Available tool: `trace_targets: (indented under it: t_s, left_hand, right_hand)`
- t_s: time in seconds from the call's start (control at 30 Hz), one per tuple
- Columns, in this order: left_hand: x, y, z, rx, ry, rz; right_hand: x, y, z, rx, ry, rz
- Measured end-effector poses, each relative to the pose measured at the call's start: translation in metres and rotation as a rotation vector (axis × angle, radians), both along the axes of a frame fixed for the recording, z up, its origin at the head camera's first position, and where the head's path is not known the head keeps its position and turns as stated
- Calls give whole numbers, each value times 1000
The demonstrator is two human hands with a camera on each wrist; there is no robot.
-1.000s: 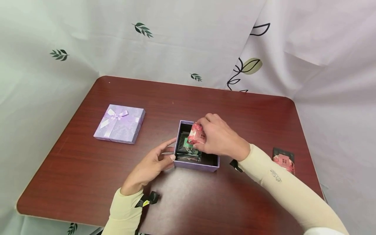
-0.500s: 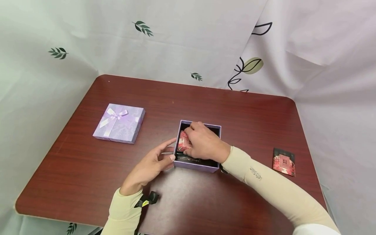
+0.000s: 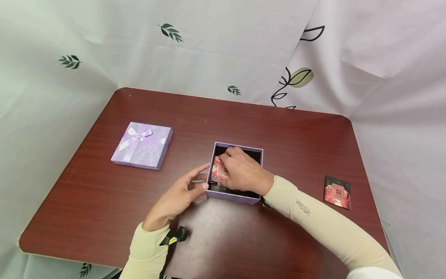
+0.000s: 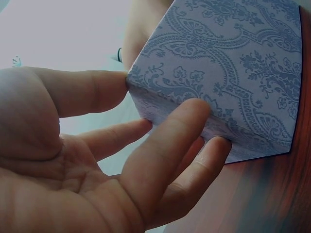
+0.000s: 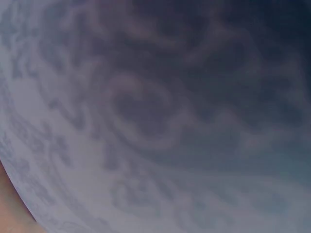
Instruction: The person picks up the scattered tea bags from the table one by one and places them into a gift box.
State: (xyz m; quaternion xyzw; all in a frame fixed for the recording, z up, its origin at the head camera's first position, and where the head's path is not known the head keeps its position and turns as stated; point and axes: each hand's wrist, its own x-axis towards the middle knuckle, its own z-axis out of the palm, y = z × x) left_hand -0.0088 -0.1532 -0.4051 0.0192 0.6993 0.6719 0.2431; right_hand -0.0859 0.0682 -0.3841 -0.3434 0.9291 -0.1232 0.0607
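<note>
A purple patterned box (image 3: 232,197) without its lid stands mid-table in the head view, its inside black. My left hand (image 3: 181,193) rests its fingertips and thumb against the left side and near left corner of this box. In the left wrist view, the fingers (image 4: 165,145) touch the patterned wall. My right hand (image 3: 244,170) reaches into the box and holds a red and pink packet (image 3: 218,170) at its left end. Dark packets (image 3: 223,188) under it are mostly hidden by the hand. Blurred purple wall (image 5: 121,145) fills the right wrist view.
A lilac lid (image 3: 142,145) with a ribbon bow lies at the left of the brown table (image 3: 188,112). At the right lies a black and red packet (image 3: 337,192). White patterned cloth (image 3: 209,50) hangs behind and at both sides.
My right hand has moved left and down into the box with the red packet, which now lies flatter at the left end. The left hand has stayed at the box.
</note>
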Motion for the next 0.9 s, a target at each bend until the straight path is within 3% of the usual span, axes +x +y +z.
trace_targets:
  t_s: [0.27, 0.57, 0.9]
  left_hand:
    - [-2, 2, 0, 0, 4, -6]
    - [0, 4, 0, -16, 13, -2]
    - [0, 1, 1, -12, -10, 12]
  right_hand:
    - [8, 23, 14, -54, 22, -49]
    - [29, 81, 28, -157, 89, -165]
    - [46, 123, 27, -169, 107, -287]
